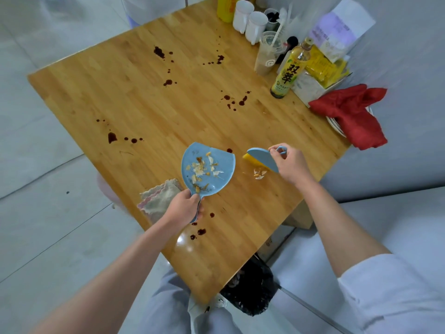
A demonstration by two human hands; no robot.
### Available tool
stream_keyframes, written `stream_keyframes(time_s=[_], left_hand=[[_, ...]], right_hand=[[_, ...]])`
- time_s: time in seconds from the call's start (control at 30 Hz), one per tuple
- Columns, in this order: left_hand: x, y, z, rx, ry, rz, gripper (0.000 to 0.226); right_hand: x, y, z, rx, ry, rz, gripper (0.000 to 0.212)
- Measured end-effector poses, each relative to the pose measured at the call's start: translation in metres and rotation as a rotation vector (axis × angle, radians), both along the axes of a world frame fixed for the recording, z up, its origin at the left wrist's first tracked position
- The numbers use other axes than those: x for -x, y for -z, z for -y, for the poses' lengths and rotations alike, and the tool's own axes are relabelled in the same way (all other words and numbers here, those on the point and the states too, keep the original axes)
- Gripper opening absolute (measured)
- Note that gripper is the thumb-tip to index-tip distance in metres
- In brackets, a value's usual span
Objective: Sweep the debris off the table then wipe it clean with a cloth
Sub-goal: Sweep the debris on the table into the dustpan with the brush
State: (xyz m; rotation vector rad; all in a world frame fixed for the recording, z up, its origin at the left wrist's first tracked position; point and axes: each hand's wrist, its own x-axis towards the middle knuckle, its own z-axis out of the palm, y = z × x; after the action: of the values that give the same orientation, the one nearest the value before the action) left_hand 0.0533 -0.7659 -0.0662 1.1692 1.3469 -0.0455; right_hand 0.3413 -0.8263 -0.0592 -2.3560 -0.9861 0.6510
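Observation:
My left hand grips the handle of a blue dustpan that lies on the wooden table and holds several pale and yellow scraps. My right hand grips a small blue brush with yellow bristles, a short way right of the pan. A little pile of debris lies on the table under the brush. Dark brown spill spots are scattered over the tabletop. A folded grey-and-pink cloth lies at the table's near left edge, beside my left hand.
A red cloth drapes over plates at the right edge. Bottles, white cups, a plastic drink cup and packets crowd the far right corner. A black-lined bin stands on the floor below the table's near corner.

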Motion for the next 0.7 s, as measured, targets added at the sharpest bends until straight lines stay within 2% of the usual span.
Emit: stream_keyframes(time_s=[0.2, 0.33, 0.5, 0.7], left_hand=[[0.025, -0.005, 0.023, -0.025, -0.084, 0.004, 0.024], [0.036, -0.011, 0.059, -0.010, -0.139, 0.015, 0.024], [0.036, -0.003, 0.119, 0.062, -0.074, 0.026, 0.023], [0.016, 0.003, 0.180, 0.143, 0.064, 0.116, 0.021]], right_hand=[[0.020, -0.003, 0.042, 0.073, -0.082, -0.087, 0.019], [0.010, -0.015, 0.057, -0.077, 0.012, -0.100, 0.014], [-0.013, -0.018, 0.054, -0.179, 0.034, -0.058, 0.012], [-0.003, 0.005, 0.054, -0.117, -0.066, -0.001, 0.020]])
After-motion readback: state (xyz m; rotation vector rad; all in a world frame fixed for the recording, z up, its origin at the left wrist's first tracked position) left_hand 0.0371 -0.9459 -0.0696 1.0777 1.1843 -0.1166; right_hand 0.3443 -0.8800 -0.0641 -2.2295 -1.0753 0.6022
